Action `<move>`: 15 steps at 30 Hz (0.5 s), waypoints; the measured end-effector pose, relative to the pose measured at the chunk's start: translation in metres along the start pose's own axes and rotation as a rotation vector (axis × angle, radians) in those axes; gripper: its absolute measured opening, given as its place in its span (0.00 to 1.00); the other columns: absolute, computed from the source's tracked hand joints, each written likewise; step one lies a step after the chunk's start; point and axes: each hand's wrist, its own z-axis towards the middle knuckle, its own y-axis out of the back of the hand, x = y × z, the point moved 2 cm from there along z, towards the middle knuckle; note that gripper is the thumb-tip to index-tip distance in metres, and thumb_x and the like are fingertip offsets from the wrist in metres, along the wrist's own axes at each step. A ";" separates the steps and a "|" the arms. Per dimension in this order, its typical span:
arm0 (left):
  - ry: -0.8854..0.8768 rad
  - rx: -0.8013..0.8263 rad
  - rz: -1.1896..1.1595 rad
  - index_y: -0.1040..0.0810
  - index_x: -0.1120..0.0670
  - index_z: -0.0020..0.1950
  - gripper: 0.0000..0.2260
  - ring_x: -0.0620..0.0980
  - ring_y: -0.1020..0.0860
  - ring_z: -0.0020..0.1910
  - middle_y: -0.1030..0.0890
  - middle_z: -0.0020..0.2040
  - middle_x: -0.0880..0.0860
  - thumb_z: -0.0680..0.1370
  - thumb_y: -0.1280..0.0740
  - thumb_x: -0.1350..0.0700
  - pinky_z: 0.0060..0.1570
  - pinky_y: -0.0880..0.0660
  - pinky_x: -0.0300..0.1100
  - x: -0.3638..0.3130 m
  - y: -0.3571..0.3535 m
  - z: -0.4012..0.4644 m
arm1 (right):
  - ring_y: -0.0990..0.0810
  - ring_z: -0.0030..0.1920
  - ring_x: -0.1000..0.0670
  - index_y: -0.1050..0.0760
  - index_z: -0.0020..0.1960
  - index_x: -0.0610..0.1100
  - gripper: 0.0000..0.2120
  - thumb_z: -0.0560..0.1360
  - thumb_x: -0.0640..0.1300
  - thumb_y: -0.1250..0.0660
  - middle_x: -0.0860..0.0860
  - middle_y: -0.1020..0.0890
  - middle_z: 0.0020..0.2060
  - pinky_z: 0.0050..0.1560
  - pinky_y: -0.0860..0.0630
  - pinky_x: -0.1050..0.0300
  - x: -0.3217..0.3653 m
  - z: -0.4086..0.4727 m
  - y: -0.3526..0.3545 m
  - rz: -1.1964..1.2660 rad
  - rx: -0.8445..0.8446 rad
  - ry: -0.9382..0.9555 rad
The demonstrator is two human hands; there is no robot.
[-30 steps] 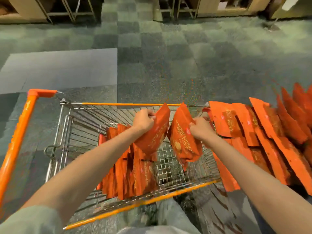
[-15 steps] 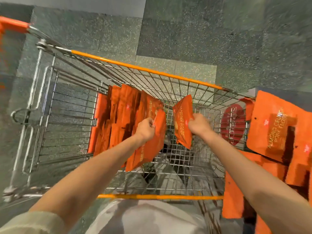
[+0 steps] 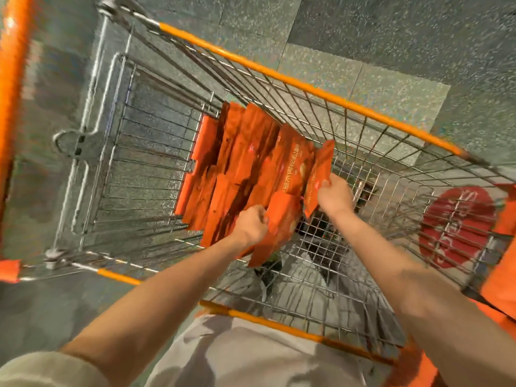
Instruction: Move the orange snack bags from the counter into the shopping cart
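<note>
Snack bags (image 3: 245,169), wire cart (image 3: 293,82), speckled floor (image 3: 391,29)

Glossy foil snack bags (image 3: 245,163) in a shiny metal-wire cart (image 3: 156,152), speckled matt floor (image 3: 391,29).

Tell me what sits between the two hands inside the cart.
In the head view, only orange snack bags: the left hand grips one bag and the right hand grips another, side by side.

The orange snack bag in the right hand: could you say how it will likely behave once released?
The flat orange foil snack bag is held by one edge in the right hand without visibly drooping, so probably light and fairly stiff. Being thin, it will likely tip against the standing row of orange bags.
</note>
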 end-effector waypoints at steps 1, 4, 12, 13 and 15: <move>-0.005 0.008 0.009 0.30 0.55 0.42 0.04 0.56 0.25 0.44 0.22 0.41 0.56 0.77 0.38 0.61 0.46 0.29 0.44 -0.002 0.000 -0.001 | 0.22 0.43 0.43 0.25 0.45 0.42 0.13 0.80 0.43 0.47 0.46 0.20 0.41 0.45 0.26 0.51 0.005 0.000 -0.004 0.000 -0.008 0.016; -0.021 0.027 0.063 0.29 0.53 0.42 0.05 0.54 0.25 0.43 0.22 0.41 0.53 0.75 0.38 0.62 0.43 0.33 0.41 -0.006 0.002 -0.006 | 0.21 0.42 0.43 0.26 0.45 0.47 0.12 0.81 0.47 0.46 0.47 0.20 0.41 0.43 0.26 0.52 0.017 0.003 -0.018 0.034 -0.025 0.059; 0.075 0.042 0.007 0.26 0.53 0.46 0.03 0.56 0.21 0.47 0.20 0.47 0.56 0.78 0.38 0.58 0.48 0.25 0.46 -0.008 0.007 -0.006 | 0.37 0.73 0.45 0.39 0.76 0.49 0.25 0.81 0.55 0.44 0.48 0.34 0.73 0.73 0.42 0.45 0.035 0.002 -0.036 0.052 0.234 0.109; 0.078 0.049 0.001 0.25 0.54 0.50 0.04 0.56 0.21 0.48 0.20 0.49 0.56 0.79 0.39 0.58 0.50 0.24 0.47 -0.010 0.007 -0.006 | 0.34 0.72 0.45 0.40 0.76 0.48 0.25 0.81 0.54 0.43 0.48 0.35 0.73 0.73 0.40 0.45 0.034 0.001 -0.034 0.052 0.243 0.107; 0.073 0.051 0.011 0.24 0.57 0.58 0.09 0.56 0.21 0.51 0.20 0.54 0.57 0.79 0.39 0.57 0.54 0.24 0.47 -0.013 0.007 -0.007 | 0.23 0.58 0.49 0.40 0.75 0.49 0.25 0.80 0.53 0.42 0.47 0.32 0.71 0.66 0.29 0.44 0.028 0.003 -0.034 0.069 0.238 0.135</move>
